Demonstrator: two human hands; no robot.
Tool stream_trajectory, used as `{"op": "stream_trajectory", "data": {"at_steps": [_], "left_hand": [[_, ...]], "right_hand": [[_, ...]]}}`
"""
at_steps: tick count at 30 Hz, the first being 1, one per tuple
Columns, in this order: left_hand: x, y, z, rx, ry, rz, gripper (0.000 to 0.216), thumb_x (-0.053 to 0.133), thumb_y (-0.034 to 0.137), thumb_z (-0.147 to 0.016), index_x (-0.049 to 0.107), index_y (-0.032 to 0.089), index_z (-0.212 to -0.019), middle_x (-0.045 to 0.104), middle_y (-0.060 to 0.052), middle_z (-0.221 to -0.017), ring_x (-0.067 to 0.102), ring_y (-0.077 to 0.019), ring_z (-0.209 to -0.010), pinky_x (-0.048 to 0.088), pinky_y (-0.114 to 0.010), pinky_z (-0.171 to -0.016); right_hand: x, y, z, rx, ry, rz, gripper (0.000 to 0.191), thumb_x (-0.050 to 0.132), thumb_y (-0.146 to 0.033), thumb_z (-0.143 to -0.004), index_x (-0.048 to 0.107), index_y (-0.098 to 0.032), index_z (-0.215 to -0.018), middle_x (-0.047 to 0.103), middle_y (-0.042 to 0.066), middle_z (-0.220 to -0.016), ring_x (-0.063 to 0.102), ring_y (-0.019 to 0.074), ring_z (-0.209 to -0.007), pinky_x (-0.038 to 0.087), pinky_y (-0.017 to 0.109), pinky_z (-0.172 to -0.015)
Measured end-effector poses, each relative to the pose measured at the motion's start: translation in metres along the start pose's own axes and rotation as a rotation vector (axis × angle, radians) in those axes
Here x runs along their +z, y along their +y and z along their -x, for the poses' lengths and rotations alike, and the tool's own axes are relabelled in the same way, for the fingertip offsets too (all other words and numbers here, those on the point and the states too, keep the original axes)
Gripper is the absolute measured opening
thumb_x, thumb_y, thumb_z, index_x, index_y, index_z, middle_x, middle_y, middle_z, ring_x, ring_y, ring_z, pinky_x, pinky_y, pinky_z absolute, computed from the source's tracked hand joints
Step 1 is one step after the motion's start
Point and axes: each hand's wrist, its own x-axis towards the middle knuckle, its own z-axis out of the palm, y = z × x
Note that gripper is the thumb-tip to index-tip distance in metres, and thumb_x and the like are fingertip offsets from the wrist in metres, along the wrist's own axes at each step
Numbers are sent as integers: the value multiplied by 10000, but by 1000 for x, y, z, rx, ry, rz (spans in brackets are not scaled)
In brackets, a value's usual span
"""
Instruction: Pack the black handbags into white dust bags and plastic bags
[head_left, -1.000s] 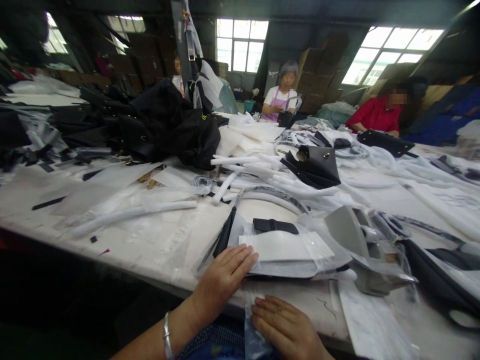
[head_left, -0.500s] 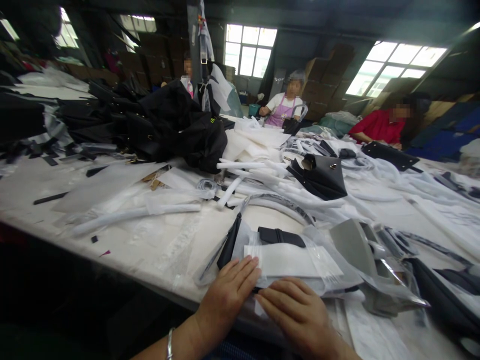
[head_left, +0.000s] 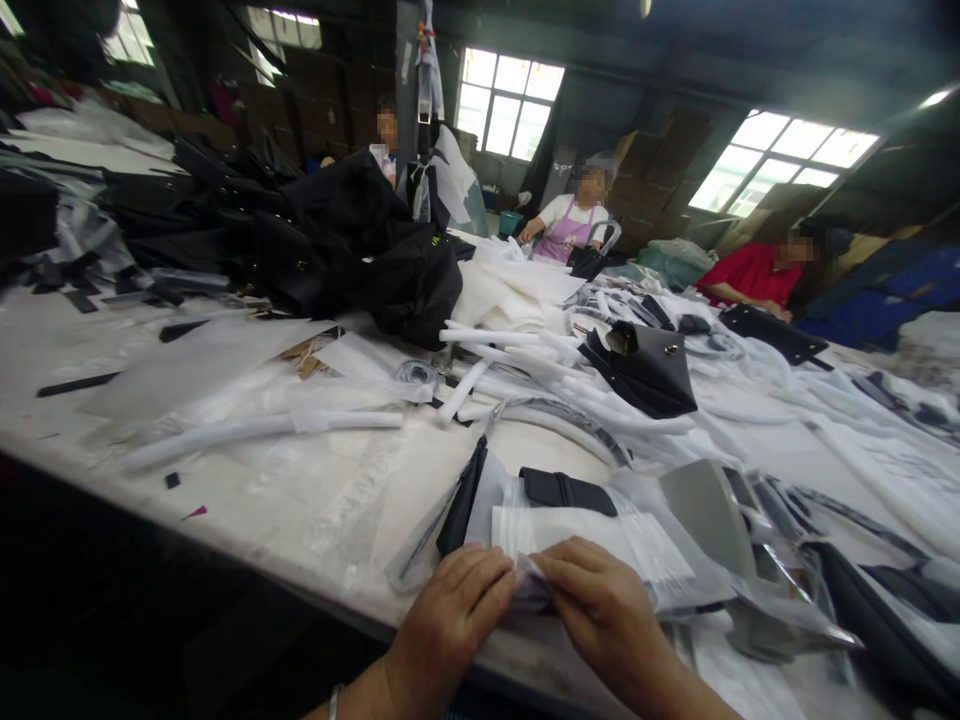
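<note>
A black handbag (head_left: 568, 489) lies at the table's front edge, mostly covered by thin whitish wrapping (head_left: 534, 585). Its handle (head_left: 559, 412), sleeved in clear plastic, arches away from me. A white rectangular sheet (head_left: 592, 545) rests across the bag's front. My left hand (head_left: 461, 605), with a bracelet at the wrist, has its fingers pressed together on the wrapping at the bag's near edge. Close beside it, my right hand (head_left: 600, 600) pinches a fold of the same wrapping between thumb and fingers. The fingertips' undersides are hidden.
To the right is a grey bag (head_left: 705, 510) in plastic. Another black bag (head_left: 641, 370) stands beyond, among white padding tubes (head_left: 517, 345). A heap of black bags (head_left: 337, 250) fills the left back. Co-workers sit across the table, one in a purple apron (head_left: 570, 230).
My hands have drawn closer together at the bag's near edge. The left fingers, earlier stretched flat, are now bent, and a fold of wrapping shows between the hands. The view has shifted slightly.
</note>
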Motion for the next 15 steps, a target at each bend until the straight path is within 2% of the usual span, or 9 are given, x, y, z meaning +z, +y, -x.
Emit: {"op": "stream_trajectory", "data": {"at_steps": [8, 15], "left_hand": [[4, -4, 3, -28, 20, 79, 272, 383, 108, -1011, 636, 116, -1111, 728, -94, -1063, 671, -176, -1062, 540, -351, -1007], [1, -7, 1, -15, 12, 87, 260, 390, 108, -1005, 625, 113, -1116, 737, -101, -1044, 688, -175, -1035, 554, -331, -986]], "right_hand": [[6, 5, -9, 189, -48, 52, 131, 590, -245, -928, 718, -237, -899, 686, 28, -794, 645, 170, -729, 496, 273, -688], [9, 10, -16, 73, 31, 13, 131, 580, -266, -955, 694, -239, -898, 671, 18, -788, 646, 153, -728, 497, 234, -675]]}}
